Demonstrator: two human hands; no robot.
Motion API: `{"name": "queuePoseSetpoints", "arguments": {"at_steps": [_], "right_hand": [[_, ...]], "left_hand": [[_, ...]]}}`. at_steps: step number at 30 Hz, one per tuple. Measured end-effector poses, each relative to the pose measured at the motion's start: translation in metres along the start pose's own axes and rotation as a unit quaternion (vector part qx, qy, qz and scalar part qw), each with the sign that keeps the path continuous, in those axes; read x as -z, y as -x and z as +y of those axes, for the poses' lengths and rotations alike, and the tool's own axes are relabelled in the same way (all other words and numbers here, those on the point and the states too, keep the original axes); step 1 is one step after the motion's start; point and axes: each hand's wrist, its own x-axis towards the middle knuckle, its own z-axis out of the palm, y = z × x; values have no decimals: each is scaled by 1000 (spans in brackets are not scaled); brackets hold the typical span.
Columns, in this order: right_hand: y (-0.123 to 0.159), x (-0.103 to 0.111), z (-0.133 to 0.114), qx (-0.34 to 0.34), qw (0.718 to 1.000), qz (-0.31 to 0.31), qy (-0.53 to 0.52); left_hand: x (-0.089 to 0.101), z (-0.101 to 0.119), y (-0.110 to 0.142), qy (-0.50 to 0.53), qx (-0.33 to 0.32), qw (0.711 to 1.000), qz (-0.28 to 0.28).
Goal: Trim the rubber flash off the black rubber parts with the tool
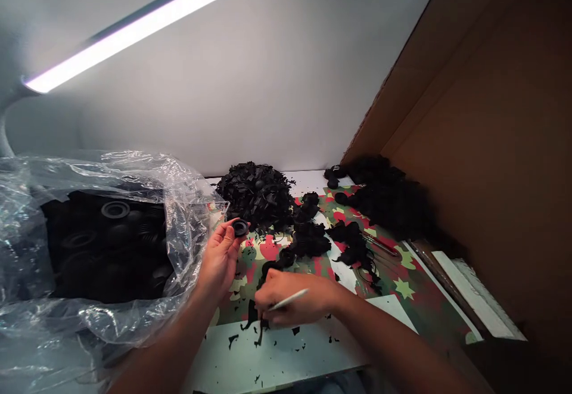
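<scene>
My left hand (220, 261) pinches a round black rubber part (240, 227) with a raised rim and a hollow centre, held up above the patterned cloth. Lower and to the right, my right hand (297, 298) is closed around a slim white stick-like tool (289, 300), perhaps a pen-shaped trimming tool; its working tip is hidden. Beneath the fingers of that hand are thin black scraps (252, 316); whether they hang from it or lie on the table I cannot tell. Several black pieces (310, 239) lie just beyond the right hand.
At left, an open clear plastic bag (185, 251) holds many black round parts (115, 209). A heap of black shavings (257, 194) stands behind my hands. A larger black pile (393, 203) leans by the cardboard wall (482, 143). A lamp (152, 27) shines overhead.
</scene>
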Motion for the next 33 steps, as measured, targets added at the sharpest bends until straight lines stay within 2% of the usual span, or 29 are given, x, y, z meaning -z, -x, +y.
{"name": "queuePoseSetpoints", "arguments": {"at_steps": [3, 6, 11, 14, 16, 18, 20, 23, 33], "right_hand": [[-1, -2, 2, -25, 1000, 15, 8], [1, 13, 1, -68, 994, 60, -58], [5, 36, -4, -57, 990, 112, -64], [6, 39, -4, -70, 974, 205, -68], [7, 38, -5, -77, 950, 293, -76], [8, 37, -5, -66, 931, 351, -68], [8, 34, -3, -40, 933, 355, -44], [8, 29, 1, -7, 947, 322, -8], [4, 24, 7, 25, 956, 289, 41]], "left_hand": [[-1, 2, 1, 25, 6, 1000, -14], [-6, 5, 7, 33, 53, 996, -65], [-11, 6, 15, 55, 76, 991, -98], [-11, 7, 15, 56, 82, 990, -102], [-11, 6, 15, 51, 81, 990, -101], [-12, 5, 16, 44, 87, 990, -103], [-12, 4, 18, 35, 107, 987, -113], [-12, 2, 20, 7, 143, 981, -134], [-10, 1, 20, -26, 163, 974, -156]]}}
